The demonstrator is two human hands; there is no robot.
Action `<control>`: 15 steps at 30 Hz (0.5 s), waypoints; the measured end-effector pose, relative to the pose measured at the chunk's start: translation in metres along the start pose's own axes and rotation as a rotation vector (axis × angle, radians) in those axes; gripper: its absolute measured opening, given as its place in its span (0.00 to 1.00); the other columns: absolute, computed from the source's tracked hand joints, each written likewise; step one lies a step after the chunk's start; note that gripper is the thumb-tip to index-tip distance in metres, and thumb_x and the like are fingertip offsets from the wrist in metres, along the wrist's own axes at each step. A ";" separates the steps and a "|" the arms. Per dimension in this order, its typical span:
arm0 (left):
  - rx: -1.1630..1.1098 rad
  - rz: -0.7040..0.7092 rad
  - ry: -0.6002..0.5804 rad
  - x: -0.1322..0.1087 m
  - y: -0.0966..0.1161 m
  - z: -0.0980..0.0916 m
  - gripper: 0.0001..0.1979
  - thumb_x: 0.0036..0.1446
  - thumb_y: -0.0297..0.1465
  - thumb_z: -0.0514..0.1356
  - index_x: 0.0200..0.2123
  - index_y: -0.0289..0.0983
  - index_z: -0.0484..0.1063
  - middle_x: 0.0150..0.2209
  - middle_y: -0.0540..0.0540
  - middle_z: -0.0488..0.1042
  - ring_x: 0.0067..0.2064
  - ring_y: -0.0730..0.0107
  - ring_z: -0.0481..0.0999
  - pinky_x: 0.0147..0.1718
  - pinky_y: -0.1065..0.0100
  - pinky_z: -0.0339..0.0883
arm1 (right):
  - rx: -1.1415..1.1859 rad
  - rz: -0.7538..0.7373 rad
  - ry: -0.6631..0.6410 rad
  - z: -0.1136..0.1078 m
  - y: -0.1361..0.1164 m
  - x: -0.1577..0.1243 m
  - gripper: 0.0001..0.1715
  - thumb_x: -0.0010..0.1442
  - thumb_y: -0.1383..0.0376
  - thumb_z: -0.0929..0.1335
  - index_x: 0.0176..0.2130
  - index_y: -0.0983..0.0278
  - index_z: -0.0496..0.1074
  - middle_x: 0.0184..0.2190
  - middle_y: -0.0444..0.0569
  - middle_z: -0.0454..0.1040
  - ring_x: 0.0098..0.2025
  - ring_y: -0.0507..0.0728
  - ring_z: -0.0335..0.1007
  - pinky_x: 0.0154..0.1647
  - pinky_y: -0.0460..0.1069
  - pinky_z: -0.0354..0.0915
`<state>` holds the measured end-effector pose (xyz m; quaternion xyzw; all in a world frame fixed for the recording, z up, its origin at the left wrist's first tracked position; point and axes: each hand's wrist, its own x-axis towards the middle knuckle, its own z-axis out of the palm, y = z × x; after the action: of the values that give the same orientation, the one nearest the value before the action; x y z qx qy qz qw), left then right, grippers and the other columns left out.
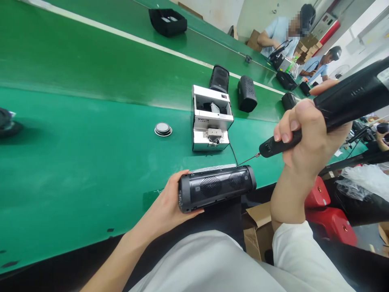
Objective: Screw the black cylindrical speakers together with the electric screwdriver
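Observation:
My left hand [170,198] is closed round the left end of a black portable speaker [217,185], which shows two perforated round areas on its upper side. A black electric screwdriver [343,99] is gripped in my right hand [310,129]. Its thin bit slants down to the left, the tip close to the speaker's far right edge; whether it touches cannot be made out. Beyond the speaker stands a white and silver screw feeder [212,117]. To the feeder's left a small round silver-rimmed part [163,129] lies on the green bench [91,170].
Black speaker housings [247,93] stand behind the feeder, and an open black shell [168,22] sits farther back. Two co-workers [281,34] work at the far right. Red stools [330,227] and a cardboard box [258,231] are below the bench edge at right.

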<state>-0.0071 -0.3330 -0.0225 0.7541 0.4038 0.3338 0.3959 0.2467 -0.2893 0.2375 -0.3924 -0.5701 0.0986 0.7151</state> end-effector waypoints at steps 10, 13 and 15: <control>-0.012 -0.032 0.003 -0.001 0.000 0.000 0.51 0.54 0.48 0.77 0.74 0.47 0.55 0.67 0.36 0.73 0.62 0.40 0.84 0.62 0.42 0.81 | 0.130 0.054 -0.123 -0.007 0.027 -0.026 0.10 0.65 0.66 0.79 0.43 0.57 0.77 0.21 0.33 0.64 0.15 0.48 0.56 0.15 0.46 0.60; -0.032 -0.074 -0.016 -0.002 0.005 -0.002 0.52 0.54 0.46 0.77 0.74 0.47 0.55 0.66 0.37 0.74 0.61 0.41 0.84 0.61 0.43 0.82 | 0.133 0.129 -0.142 -0.008 0.035 -0.041 0.10 0.66 0.66 0.78 0.43 0.59 0.74 0.23 0.33 0.67 0.16 0.48 0.61 0.17 0.45 0.63; -0.029 -0.103 -0.014 -0.004 0.009 -0.005 0.50 0.56 0.44 0.76 0.74 0.48 0.54 0.64 0.39 0.75 0.59 0.42 0.86 0.59 0.44 0.83 | 0.125 0.188 -0.120 -0.009 0.036 -0.048 0.15 0.65 0.63 0.79 0.42 0.59 0.71 0.24 0.34 0.69 0.16 0.48 0.62 0.16 0.44 0.63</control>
<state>-0.0103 -0.3381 -0.0131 0.7289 0.4342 0.3137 0.4264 0.2501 -0.2972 0.1772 -0.3921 -0.5651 0.2239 0.6905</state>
